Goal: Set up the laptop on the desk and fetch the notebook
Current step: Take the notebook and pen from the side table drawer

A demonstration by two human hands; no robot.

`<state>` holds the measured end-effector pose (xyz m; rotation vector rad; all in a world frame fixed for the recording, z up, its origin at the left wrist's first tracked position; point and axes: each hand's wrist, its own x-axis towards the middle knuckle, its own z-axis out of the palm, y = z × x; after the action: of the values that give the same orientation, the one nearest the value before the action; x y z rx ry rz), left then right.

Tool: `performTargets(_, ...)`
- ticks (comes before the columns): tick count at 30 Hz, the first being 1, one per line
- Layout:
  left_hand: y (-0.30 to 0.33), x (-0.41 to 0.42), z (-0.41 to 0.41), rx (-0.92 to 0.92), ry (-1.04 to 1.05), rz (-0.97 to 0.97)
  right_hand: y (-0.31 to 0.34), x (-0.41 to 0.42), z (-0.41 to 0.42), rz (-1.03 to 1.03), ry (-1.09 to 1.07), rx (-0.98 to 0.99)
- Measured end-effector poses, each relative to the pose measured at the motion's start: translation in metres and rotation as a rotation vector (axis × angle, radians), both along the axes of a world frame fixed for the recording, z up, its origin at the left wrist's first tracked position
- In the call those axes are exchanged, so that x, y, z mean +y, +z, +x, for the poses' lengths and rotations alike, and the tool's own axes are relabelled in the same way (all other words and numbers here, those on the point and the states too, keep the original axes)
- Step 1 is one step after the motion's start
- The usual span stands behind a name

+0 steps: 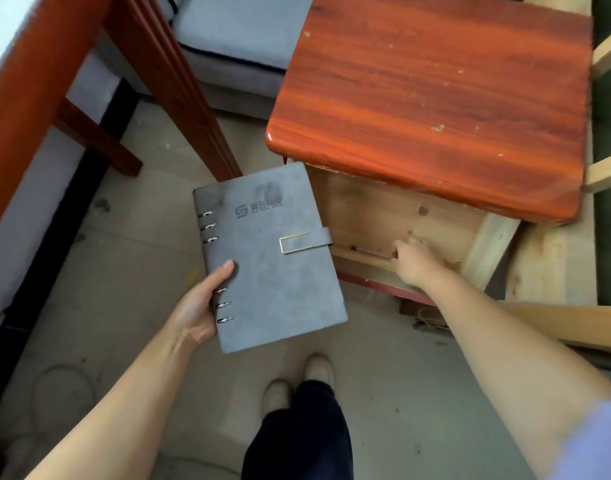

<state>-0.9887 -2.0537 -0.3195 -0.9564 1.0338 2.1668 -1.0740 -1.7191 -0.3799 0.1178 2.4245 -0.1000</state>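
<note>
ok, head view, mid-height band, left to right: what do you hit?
Left hand → notebook → pen → right hand → pale wooden leg.

Single head-worn wide-angle view, looking steeply down past both forearms, close to the hands, floor [131, 271] and shoes [297, 382] below the fingers, red cabinet top [432, 98] beyond the fingers, edges bowed by the lens
</note>
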Motion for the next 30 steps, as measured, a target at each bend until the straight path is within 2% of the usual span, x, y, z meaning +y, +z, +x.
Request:
performTargets(5,-0.006,0.012,0.006,-0.016,0.008,0.025,0.005,0.001,-0.005,0.004,0.083,0.028)
performTargets(9,-0.002,0.006,0.014,-0.028,-0.03,0.014,0.034,-0.006,0.01,-0.237,-0.06,0.184)
performTargets(12,0.012,-0.007,0.018,0.022,-0.202,-0.012,0.065,-0.003,0.044,-0.482,-0.217,0.274)
performTargets(14,0.02,-0.015,0.016,0.064,-0.387,-0.035,0.077,0.0,0.076,-0.635,-0.423,0.341)
performTargets(17,0.032,-0.014,0.005,0.091,-0.704,-0.025,0.071,-0.007,0.129,-0.925,-1.055,0.257)
performTargets(19,0.031,0.003,0.0,0.186,-1.033,-0.227,0.057,-0.018,0.155,-1.027,-1.41,0.2)
performTargets(22,0.015,0.039,-0.004,0.551,-1.687,-0.783,0.039,-0.035,0.163,-1.14,-1.8,0.173)
performTargets(24,0.0,0.062,-0.002,0.671,-1.968,-0.972,0.03,-0.039,0.154,-1.331,-2.08,0.156)
performTargets(26,-0.014,0.072,-0.004,0.732,-2.059,-1.133,0.031,-0.042,0.137,-1.501,-2.204,0.159)
performTargets(30,-0.025,0.082,-0.025,0.811,-1.86,-1.322,0.034,-0.037,0.109,-1.642,-2.245,0.245)
